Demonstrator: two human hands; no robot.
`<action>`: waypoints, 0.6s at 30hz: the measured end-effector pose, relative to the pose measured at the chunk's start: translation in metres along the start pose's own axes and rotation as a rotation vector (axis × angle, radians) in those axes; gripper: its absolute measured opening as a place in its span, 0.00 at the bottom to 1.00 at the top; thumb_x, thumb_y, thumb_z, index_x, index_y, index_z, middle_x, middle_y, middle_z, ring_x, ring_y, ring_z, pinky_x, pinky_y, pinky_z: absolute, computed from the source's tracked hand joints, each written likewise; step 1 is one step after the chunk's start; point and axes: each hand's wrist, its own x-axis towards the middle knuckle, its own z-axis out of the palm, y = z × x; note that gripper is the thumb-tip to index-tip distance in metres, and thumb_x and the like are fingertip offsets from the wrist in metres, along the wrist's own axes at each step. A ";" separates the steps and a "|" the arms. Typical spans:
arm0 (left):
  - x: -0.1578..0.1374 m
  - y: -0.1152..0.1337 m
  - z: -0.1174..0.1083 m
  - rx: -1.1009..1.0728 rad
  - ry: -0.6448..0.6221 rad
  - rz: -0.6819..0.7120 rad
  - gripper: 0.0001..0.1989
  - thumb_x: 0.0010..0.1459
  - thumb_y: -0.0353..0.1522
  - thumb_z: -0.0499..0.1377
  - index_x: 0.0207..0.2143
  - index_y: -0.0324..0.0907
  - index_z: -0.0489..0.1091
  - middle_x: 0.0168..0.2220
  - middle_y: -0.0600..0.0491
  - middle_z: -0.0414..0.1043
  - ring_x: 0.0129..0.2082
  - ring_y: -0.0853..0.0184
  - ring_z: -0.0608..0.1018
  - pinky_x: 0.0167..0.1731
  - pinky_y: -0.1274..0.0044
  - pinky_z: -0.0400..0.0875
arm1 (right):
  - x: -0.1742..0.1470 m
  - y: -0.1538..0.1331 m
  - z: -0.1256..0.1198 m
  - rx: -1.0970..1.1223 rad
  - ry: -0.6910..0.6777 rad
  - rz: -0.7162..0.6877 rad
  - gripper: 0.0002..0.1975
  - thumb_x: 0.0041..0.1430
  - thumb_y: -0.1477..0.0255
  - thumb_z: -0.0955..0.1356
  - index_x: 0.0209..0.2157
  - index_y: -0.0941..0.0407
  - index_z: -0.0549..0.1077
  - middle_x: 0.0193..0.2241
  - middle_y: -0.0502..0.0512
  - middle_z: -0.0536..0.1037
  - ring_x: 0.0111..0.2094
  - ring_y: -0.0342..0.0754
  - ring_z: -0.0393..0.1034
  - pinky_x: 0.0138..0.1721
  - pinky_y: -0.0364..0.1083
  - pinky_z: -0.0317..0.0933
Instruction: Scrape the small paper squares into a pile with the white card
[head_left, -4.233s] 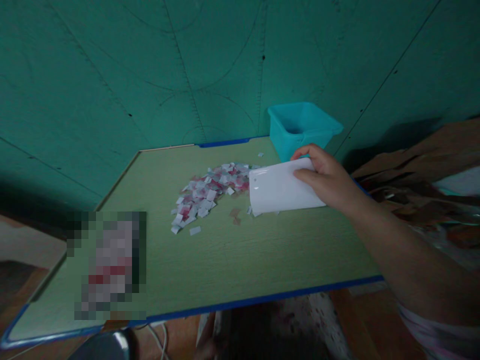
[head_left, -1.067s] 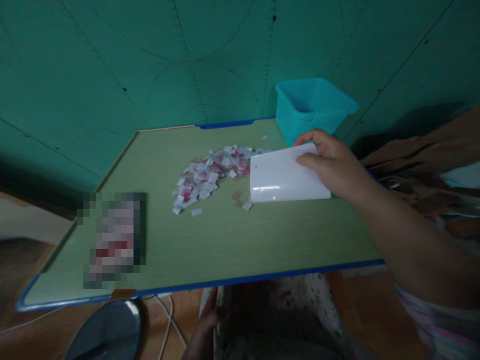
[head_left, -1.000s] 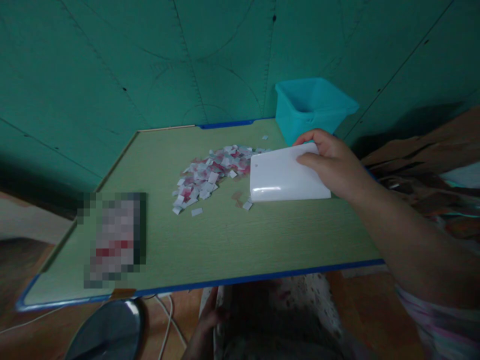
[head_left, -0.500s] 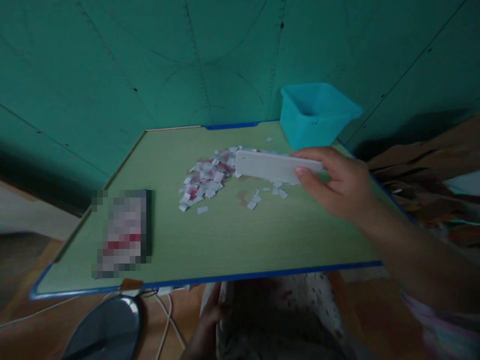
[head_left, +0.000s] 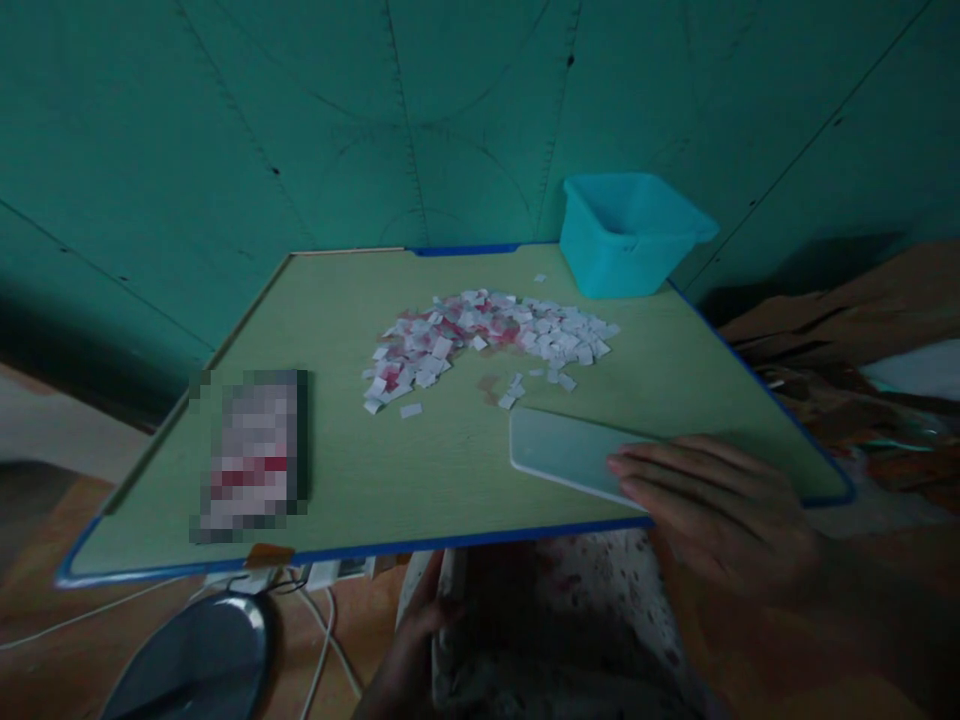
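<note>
Across its near end, the fingers of my right hand (head_left: pixel 720 500) lie over a long flat plastic piece (head_left: pixel 566 450), pale with rounded corners and a light rim; my thumb is hidden. The piece is low over the table's front right part, and whether it touches the surface I cannot tell. Beyond it, small white and pinkish paper pieces (head_left: pixel 442 345) form a curved heap, with a few loose bits nearer me. Below the table edge, my left hand (head_left: pixel 416 635) is closed at the edge of a pale speckled thing, dim and partly hidden.
A turquoise plastic bin (head_left: pixel 630 250) stands at the table's back right corner. On the left lies a blurred-out flat object (head_left: pixel 251 455). The green table (head_left: pixel 420 470) has a blue edge. Below are a dark round seat (head_left: pixel 199 655) and white cables; cardboard (head_left: pixel 840 300) lies right.
My right hand has brought the plastic piece down from in front of the paper heap toward the table's front edge, uncovering the heap's right side. The left hand stays about where it was.
</note>
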 end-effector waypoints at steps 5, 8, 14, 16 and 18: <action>-0.001 0.005 0.005 0.030 -0.033 -0.011 0.29 0.38 0.26 0.58 0.48 0.47 0.66 0.38 0.56 0.77 0.53 0.60 0.65 0.51 0.73 0.59 | 0.000 -0.004 0.002 -0.038 -0.002 0.019 0.16 0.50 0.78 0.63 0.42 0.54 0.68 0.40 0.53 0.75 0.43 0.46 0.69 0.39 0.48 0.64; -0.003 0.005 0.003 0.030 -0.017 0.004 0.29 0.38 0.26 0.58 0.47 0.48 0.66 0.37 0.57 0.77 0.53 0.61 0.65 0.51 0.73 0.59 | 0.002 -0.005 0.003 -0.020 -0.007 0.015 0.16 0.50 0.78 0.63 0.42 0.53 0.68 0.41 0.53 0.75 0.44 0.46 0.69 0.40 0.48 0.64; -0.007 0.002 0.004 0.037 0.059 0.020 0.29 0.37 0.30 0.61 0.47 0.50 0.66 0.36 0.55 0.78 0.51 0.58 0.67 0.47 0.71 0.63 | 0.008 -0.004 0.006 -0.003 0.001 0.007 0.17 0.48 0.78 0.65 0.43 0.55 0.69 0.41 0.53 0.75 0.44 0.47 0.68 0.40 0.49 0.65; -0.008 0.003 0.006 0.044 0.058 0.038 0.29 0.37 0.30 0.61 0.47 0.50 0.66 0.37 0.55 0.77 0.52 0.58 0.67 0.47 0.71 0.63 | 0.011 -0.003 0.007 0.015 0.003 -0.001 0.18 0.48 0.78 0.65 0.43 0.54 0.68 0.42 0.54 0.75 0.45 0.47 0.68 0.40 0.49 0.65; -0.009 0.004 0.006 0.056 0.046 0.043 0.28 0.38 0.29 0.60 0.46 0.50 0.66 0.38 0.55 0.77 0.52 0.59 0.67 0.48 0.72 0.62 | 0.014 -0.002 0.009 0.031 0.013 -0.010 0.19 0.48 0.78 0.64 0.45 0.54 0.68 0.43 0.54 0.74 0.45 0.48 0.68 0.40 0.49 0.65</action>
